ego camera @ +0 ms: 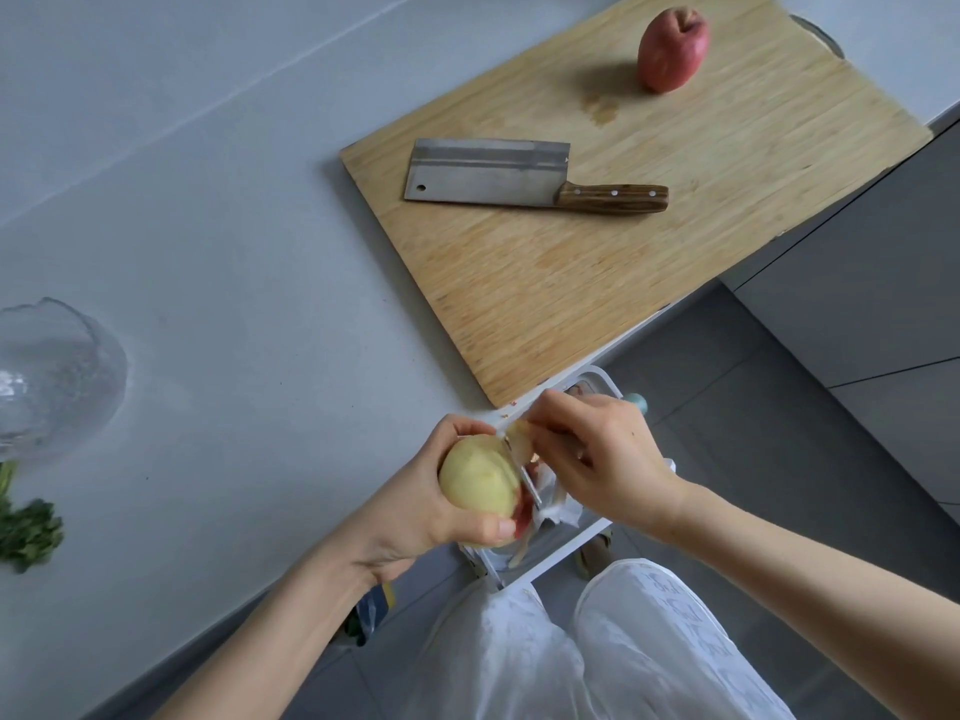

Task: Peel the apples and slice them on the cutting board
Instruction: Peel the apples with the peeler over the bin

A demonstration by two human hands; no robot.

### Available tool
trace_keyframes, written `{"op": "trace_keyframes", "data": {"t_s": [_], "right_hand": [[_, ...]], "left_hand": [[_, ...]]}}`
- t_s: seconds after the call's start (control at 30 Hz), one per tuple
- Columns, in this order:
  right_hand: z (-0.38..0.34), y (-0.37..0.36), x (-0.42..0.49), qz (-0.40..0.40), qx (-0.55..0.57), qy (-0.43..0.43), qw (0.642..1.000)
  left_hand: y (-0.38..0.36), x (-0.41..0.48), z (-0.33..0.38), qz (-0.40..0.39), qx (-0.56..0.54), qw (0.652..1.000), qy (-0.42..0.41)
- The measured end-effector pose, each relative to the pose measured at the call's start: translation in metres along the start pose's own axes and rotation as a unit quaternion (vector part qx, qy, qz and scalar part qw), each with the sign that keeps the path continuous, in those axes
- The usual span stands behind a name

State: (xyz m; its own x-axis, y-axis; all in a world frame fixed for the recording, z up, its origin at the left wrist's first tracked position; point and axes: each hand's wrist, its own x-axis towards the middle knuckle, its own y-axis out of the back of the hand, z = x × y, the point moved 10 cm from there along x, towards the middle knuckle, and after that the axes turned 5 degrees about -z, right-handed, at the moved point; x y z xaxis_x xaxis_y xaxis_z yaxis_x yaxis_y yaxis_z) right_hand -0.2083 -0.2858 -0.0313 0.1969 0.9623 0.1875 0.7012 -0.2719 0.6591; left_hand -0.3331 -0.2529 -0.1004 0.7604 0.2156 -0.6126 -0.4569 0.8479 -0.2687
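The left hand (415,517) has its fingers (462,426) curled round a mostly peeled apple (480,491), with a red patch left near the thumb. The right hand (608,459) pinches a peeler (531,483) against the fruit, above a white bin (561,550). Beyond the fingers, on the worktop (234,226), the cutting board (571,293) bears a cleaver (488,174) and, farther off, an unpeeled red apple (672,49).

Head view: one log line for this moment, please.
phase: peeling | left hand holds mostly peeled apple | right hand holds peeler against it | red apple, cleaver on cutting board
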Motion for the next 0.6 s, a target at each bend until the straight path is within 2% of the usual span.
{"op": "trace_keyframes", "data": {"t_s": [0.2,0.33,0.47,0.53,0.6], "right_hand": [[-0.030,0.005,0.005,0.030,-0.056,0.070,0.996],[-0.005,0.003,-0.001,0.025,-0.047,0.046,0.998],[0.030,-0.014,-0.015,-0.016,-0.074,-0.025,0.997],[0.051,-0.024,-0.023,-0.050,-0.035,-0.125,0.990],[0.072,-0.041,-0.033,-0.114,0.048,-0.262,0.957]], "left_hand": [[-0.007,0.001,0.000,-0.020,-0.066,0.998,0.003],[-0.005,-0.002,-0.002,-0.022,-0.102,0.995,0.000],[-0.006,-0.005,0.010,-0.024,-0.139,0.989,-0.033],[-0.007,-0.006,0.018,-0.016,-0.124,0.990,-0.060],[-0.004,-0.005,0.022,0.019,-0.077,0.993,-0.083]]}}
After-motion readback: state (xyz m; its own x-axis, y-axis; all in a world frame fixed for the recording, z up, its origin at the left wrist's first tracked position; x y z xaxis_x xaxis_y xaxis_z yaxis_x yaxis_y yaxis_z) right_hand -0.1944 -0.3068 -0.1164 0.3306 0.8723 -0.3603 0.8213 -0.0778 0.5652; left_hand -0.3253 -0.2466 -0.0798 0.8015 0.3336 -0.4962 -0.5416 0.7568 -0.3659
